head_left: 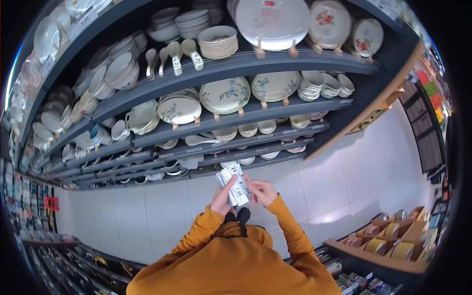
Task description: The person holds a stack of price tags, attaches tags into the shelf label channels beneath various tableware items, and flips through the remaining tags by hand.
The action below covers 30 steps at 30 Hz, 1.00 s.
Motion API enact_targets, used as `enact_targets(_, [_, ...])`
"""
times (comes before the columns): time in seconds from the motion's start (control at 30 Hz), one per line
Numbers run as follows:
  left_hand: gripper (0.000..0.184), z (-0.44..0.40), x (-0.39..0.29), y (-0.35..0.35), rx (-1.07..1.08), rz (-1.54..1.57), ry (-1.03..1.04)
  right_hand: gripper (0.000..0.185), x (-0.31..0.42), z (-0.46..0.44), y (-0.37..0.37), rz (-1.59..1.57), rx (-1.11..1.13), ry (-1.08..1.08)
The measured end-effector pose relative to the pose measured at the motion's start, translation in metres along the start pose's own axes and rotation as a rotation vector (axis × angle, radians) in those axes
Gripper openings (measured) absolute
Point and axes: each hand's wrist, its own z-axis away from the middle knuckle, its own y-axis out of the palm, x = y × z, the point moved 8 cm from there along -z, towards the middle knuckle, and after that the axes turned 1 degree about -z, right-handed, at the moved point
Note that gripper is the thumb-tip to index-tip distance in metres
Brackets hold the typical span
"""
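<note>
Several white printed price labels (pixel 238 188), one reading 7.80, are held in front of my body, above the floor. My left hand (pixel 221 198) is closed on their left side, its thumb lying over the top face. At the right edge of the labels, my right hand (pixel 264 192) has its fingers curled and pressed together against them. How the right fingertips grip the edge is partly hidden.
Dark shelves (pixel 275 61) of crockery curve ahead, with plates (pixel 271 22), stacked bowls (pixel 218 43) and ceramic spoons (pixel 174 56). A wooden compartment display (pixel 381 259) with rolls stands at lower right. Pale floor tiles (pixel 157 211) lie between the shelves.
</note>
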Motion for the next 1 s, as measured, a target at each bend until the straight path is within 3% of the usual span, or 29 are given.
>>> enact_targets(0.1, [0.04, -0.016, 0.007, 0.006, 0.0, 0.012, -0.013, 0.023, 0.009, -0.003, -0.033, -0.026, -0.001, -0.108])
enact_targets(0.27, [0.047, -0.061, 0.014, 0.012, 0.035, 0.042, -0.012, 0.021, 0.026, -0.024, -0.107, 0.277, -0.135, -0.24])
enact_targets(0.33, [0.045, -0.072, 0.007, 0.025, 0.033, 0.035, -0.04, 0.025, 0.042, -0.038, -0.149, 0.566, -0.265, -0.331])
enact_targets(0.53, [0.04, -0.116, 0.01, 0.058, 0.107, -0.041, -0.139, 0.027, 0.116, -0.061, -0.328, 1.201, -0.845, -0.296])
enact_targets(0.67, [0.041, -0.144, 0.023, 0.096, 0.124, -0.057, -0.183, 0.028, 0.183, -0.041, -0.426, 1.325, -1.091, -0.299])
enact_targets(0.8, [0.041, -0.167, 0.04, 0.142, 0.153, -0.058, -0.191, 0.032, 0.202, -0.049, -0.52, 1.527, -1.102, -0.252])
enact_targets(0.97, [0.042, -0.19, 0.079, 0.188, 0.041, 0.083, -0.092, 0.02, 0.195, -0.081, -0.581, 1.71, -0.828, -0.153])
enact_targets(1.0, [0.042, -0.191, 0.088, 0.196, 0.027, 0.093, -0.094, 0.016, 0.2, -0.081, -0.584, 1.71, -0.79, -0.232])
